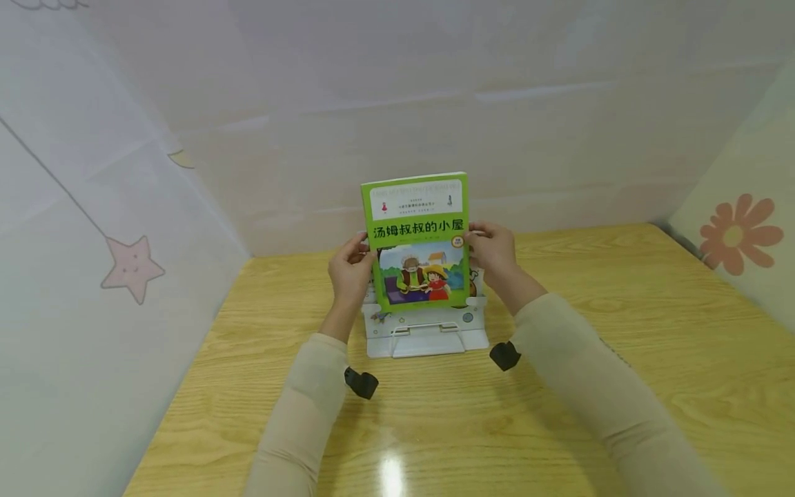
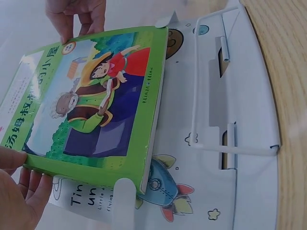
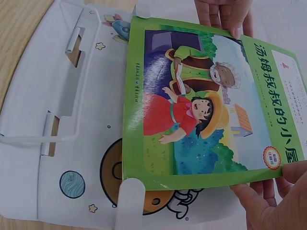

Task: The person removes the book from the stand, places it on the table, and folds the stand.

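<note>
A green children's book (image 1: 419,241) with a picture cover stands upright on a white book stand (image 1: 427,335) at the middle of the wooden table. My left hand (image 1: 350,266) grips the book's left edge (image 2: 19,163), thumb on the cover. My right hand (image 1: 493,248) grips the right edge (image 3: 273,191) the same way. In the wrist views the book (image 2: 91,100) (image 3: 206,105) lies against the stand's white back (image 2: 240,96) (image 3: 57,96), between two small white page clips (image 2: 124,196) (image 3: 127,201). The stand's wire holder (image 1: 428,331) is folded down in front.
The wooden table (image 1: 559,386) is walled by pale sheets on three sides, with a star (image 1: 132,266) at the left and a flower (image 1: 735,235) at the right. The stand's back is printed with cartoon rockets and planets (image 2: 168,189).
</note>
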A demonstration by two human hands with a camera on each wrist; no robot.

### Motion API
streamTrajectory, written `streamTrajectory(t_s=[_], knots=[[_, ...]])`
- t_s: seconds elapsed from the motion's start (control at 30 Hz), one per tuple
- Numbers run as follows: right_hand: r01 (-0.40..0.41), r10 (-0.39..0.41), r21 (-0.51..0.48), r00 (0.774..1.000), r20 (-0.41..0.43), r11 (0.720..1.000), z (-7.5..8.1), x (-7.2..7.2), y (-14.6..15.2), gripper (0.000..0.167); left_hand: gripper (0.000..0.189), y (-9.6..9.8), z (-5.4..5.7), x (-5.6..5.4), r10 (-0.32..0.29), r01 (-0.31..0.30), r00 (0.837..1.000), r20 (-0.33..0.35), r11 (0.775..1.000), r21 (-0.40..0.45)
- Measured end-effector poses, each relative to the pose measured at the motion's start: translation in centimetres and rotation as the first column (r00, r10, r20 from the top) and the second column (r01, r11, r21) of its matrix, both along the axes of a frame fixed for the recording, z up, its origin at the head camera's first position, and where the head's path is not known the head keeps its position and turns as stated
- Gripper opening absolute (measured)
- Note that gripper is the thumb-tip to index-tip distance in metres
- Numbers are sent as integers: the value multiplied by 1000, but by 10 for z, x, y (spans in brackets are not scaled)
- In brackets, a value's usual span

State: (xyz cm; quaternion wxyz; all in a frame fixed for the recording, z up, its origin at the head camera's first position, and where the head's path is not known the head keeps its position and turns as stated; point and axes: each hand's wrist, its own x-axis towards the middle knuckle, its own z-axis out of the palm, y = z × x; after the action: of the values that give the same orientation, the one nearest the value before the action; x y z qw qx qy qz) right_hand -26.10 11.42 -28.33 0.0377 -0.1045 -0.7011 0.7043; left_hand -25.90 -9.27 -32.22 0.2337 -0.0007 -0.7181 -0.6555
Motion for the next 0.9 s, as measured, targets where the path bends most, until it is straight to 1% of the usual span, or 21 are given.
streamTrajectory(t_s=[0.13, 0.23, 0.43, 0.57, 0.7, 0.8, 0.9], knots=[[4, -4, -7, 1000, -20, 1000, 4, 0, 0, 28, 36, -1, 5, 0, -6, 5, 1000, -22, 1000, -1], [-7, 6, -11, 999, -46, 1000, 8, 0, 0, 27, 36, -2, 10, 2, -10, 10, 999, -33, 1000, 0], [-24, 25, 12, 996, -84, 1000, 17, 2, 0, 23, 35, -3, 18, 2, -9, 8, 998, -63, 1000, -10], [-33, 36, 35, 996, -79, 999, 22, 3, 0, 23, 35, -5, 21, 2, -15, 15, 997, -79, 1000, 1], [-57, 61, 59, 996, -68, 997, 29, 4, 1, 27, 36, -6, 25, 4, -37, 40, 994, -98, 999, 26], [-76, 81, 75, 995, -57, 994, 34, 6, 2, 28, 35, -7, 29, 7, -54, 58, 992, -113, 998, 30], [-87, 91, 72, 994, -52, 994, 38, 6, 3, 26, 35, -9, 33, 9, -66, 69, 990, -128, 997, 22]])
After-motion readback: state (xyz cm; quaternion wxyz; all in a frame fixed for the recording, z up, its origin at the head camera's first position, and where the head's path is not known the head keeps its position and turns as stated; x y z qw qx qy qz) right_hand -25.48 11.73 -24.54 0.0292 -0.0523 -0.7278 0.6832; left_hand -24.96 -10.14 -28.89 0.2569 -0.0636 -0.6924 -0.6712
